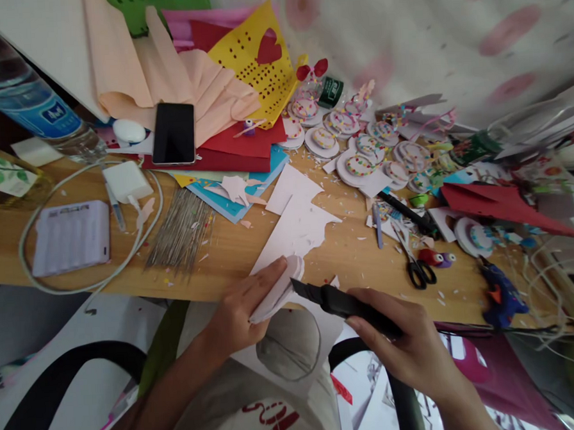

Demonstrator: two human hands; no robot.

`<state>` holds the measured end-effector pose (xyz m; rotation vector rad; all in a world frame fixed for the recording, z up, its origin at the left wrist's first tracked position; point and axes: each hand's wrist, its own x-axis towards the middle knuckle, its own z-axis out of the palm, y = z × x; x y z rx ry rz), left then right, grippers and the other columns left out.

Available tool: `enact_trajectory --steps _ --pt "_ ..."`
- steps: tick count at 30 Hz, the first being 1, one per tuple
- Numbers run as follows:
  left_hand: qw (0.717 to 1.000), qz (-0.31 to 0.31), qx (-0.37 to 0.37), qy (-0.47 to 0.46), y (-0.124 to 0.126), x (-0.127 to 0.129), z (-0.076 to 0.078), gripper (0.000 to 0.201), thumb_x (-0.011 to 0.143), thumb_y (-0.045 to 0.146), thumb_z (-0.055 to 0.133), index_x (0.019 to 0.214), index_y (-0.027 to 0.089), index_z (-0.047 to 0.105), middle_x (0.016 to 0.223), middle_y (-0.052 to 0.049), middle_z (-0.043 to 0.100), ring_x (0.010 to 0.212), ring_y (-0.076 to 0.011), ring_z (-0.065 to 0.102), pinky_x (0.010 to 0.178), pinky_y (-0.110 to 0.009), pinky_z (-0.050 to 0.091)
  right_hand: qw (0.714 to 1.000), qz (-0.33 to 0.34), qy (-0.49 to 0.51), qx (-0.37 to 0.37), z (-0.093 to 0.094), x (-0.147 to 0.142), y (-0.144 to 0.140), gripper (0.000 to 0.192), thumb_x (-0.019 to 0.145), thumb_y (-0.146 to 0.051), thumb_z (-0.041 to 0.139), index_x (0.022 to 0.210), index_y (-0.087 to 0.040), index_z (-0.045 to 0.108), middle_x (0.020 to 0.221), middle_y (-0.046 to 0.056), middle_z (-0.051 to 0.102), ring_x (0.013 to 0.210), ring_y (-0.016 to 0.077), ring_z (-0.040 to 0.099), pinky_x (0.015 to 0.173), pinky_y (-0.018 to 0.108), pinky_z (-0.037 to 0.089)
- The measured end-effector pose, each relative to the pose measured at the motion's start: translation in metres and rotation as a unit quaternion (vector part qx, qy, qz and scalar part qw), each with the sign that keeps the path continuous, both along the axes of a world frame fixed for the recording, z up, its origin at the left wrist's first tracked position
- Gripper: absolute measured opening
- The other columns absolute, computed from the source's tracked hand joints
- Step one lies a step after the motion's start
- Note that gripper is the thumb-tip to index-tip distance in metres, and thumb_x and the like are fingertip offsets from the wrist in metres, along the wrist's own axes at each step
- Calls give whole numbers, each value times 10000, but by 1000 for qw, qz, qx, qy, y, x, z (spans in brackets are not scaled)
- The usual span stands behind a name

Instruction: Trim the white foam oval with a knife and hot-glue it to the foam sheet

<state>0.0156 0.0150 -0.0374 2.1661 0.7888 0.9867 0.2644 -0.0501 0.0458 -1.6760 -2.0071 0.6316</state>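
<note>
At the near edge of the wooden table (pixel 231 250) the person's left hand (pixel 244 310) pinches a small stack of white paper pieces (pixel 277 289), thumb on top and fingers curled beneath, holding them just off the table's edge above the lap. The right hand (pixel 404 340) is wrapped tight around the handle of a pair of black scissors (pixel 342 302), whose tip points left and meets the paper stack. A larger white sheet (pixel 295 230) with a ragged cut edge lies on the table right behind the stack, running down under the hands. Further back sit a dark phone (pixel 173 133), a white charger (pixel 126 180) with its cable looped around a pale power bank (pixel 71 237), and a bundle of thin wires (pixel 182 230). To the right are a second pair of scissors (pixel 414 263) lying flat, a cluster of round decorated paper discs (pixel 360 150), and a blue glue gun (pixel 500 293) near the edge.
</note>
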Motion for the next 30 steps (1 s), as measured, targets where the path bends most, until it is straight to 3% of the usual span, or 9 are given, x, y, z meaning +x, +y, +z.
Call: enact_trajectory --steps 5,13,20,22,30 --pt "1000 5 3 -12 0 1 -1 589 866 64 445 1448 129 390 1415 -126 533 1292 -195 525 1103 -307 429 1000 16 0 -4 2 1 0 220 904 -348 598 1044 -181 628 765 21 711 591 130 653 532 201 482" --pt "1000 11 11 2 0 2 -3 589 870 82 441 1453 145 380 1412 -117 537 1279 -199 538 1093 -327 448 1000 -17 12 -4 -3 3 0 231 885 -359 626 1029 -179 641 780 22 712 604 128 645 546 203 472" --pt "1000 0 19 0 1 1 1 592 875 62 424 1457 160 373 1411 -116 538 1292 -207 526 1089 -350 463 983 -10 129 -131 -4 12 9 304 957 -435 475 892 -195 650 653 -10 590 543 112 515 479 211 381" --pt "1000 3 14 2 1 1 1 583 874 59 419 1448 155 388 1409 -117 540 1295 -210 524 1096 -349 456 984 -25 125 -124 -5 12 9 296 957 -428 476 909 -192 648 635 -17 569 524 106 484 469 211 364" --pt "1000 0 14 6 1 1 1 613 857 53 415 1459 163 371 1419 -117 529 1278 -219 540 1085 -355 464 994 -15 56 -90 -1 5 3 258 899 -397 583 988 -167 660 696 10 665 544 119 576 492 205 429"
